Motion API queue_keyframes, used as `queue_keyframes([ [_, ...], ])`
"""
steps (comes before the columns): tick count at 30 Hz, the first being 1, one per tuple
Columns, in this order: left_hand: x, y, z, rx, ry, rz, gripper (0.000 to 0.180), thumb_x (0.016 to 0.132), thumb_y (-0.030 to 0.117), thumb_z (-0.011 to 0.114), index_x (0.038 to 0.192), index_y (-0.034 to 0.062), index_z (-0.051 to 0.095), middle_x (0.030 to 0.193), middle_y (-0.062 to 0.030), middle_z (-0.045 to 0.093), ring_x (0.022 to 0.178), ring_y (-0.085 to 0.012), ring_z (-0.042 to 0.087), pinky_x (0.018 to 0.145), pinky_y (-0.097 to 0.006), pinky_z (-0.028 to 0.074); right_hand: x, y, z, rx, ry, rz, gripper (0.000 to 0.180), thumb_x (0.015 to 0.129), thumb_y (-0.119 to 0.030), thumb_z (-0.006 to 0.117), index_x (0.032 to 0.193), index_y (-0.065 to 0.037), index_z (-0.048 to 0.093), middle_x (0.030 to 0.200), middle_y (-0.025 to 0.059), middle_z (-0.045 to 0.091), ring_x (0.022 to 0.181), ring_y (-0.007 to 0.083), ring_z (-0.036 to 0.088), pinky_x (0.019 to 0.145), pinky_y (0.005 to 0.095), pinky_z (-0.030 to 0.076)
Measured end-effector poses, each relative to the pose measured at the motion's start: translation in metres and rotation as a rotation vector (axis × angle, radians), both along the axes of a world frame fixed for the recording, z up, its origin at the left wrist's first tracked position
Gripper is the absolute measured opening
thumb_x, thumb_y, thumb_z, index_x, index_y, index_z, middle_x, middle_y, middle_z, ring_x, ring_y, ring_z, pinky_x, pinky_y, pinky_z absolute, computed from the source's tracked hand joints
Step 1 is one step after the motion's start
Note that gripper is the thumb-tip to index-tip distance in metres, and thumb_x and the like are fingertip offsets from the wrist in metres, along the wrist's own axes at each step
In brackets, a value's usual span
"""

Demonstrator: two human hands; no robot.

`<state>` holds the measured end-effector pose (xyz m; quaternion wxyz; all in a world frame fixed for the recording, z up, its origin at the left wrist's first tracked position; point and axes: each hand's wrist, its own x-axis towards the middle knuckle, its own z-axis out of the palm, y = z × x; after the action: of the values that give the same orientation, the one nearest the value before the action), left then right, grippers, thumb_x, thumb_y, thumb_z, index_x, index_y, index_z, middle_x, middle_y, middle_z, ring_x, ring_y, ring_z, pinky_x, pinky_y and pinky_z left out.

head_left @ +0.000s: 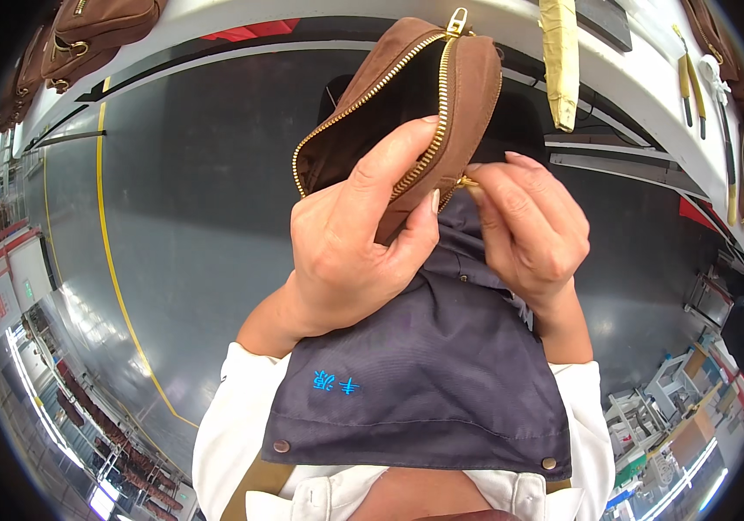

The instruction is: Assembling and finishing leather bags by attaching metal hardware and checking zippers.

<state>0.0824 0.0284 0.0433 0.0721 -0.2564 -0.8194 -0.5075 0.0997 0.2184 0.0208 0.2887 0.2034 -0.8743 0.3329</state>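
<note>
Nearby | yellow-wrapped strip | brown bags | left hand partly covers open pouch

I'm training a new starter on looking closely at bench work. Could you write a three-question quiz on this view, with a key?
1. Multiple choice: which hand pinches the small gold-coloured piece on the brown pouch?
A) left only
B) right only
C) both

2. True or false: the pouch's large zipper is closed all the way.

3. Fill in the gap: the person's sleeves are ____ in colour.

Key:
1. B: the right hand pinches it, while the left hand grips the pouch at its opening.
2. False: the two rows of teeth stand apart and the top gapes.
3. White.
</note>
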Motion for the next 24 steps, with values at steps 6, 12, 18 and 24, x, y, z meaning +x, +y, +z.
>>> queue_keyframes([
  [6,0.000,-0.012,0.003,0.178,-0.268,-0.030,0.062,0.079,-0.006,0.070,0.138,-0.0018,0.051,0.117,-0.0134,0.070,0.101,-0.0186,0.072,0.081,-0.029,0.057,-0.006,0.000,0.002,-0.058,0.088,-0.121,0.020,0.075,0.004,0.076,0.095,0.003,0.071,0.079,0.0102,0.069,0.065,0.0233,0.065,0.056,0.0303,0.053],
  [12,-0.006,-0.012,0.008,0.488,-0.805,-0.014,0.049,0.083,-0.001,0.070,0.130,-0.0038,0.057,0.116,-0.0066,0.067,0.105,-0.0152,0.064,0.092,-0.029,0.051,-0.010,-0.011,-0.001,0.037,0.137,0.113,0.023,0.073,0.001,0.073,0.096,0.004,0.070,0.081,0.0116,0.066,0.068,0.0241,0.066,0.063,0.0322,0.058],
  [18,-0.002,-0.012,0.003,0.307,-0.377,0.001,0.030,0.077,-0.003,0.071,0.107,-0.0050,0.068,0.108,-0.0117,0.067,0.094,-0.0205,0.067,0.080,-0.030,0.053,-0.028,-0.009,-0.003,0.065,0.289,0.031,0.027,0.070,0.002,0.071,0.097,0.004,0.070,0.082,0.0105,0.067,0.068,0.0235,0.066,0.060,0.0312,0.057],
  [24,0.002,-0.012,0.004,0.267,-0.414,0.032,0.021,0.081,0.006,0.078,0.098,-0.0022,0.069,0.080,-0.0073,0.068,0.070,-0.0171,0.066,0.067,-0.030,0.052,-0.028,-0.013,0.004,0.087,0.292,0.055,0.023,0.073,-0.001,0.072,0.095,0.004,0.071,0.083,0.0098,0.068,0.070,0.0231,0.068,0.063,0.0303,0.058],
])
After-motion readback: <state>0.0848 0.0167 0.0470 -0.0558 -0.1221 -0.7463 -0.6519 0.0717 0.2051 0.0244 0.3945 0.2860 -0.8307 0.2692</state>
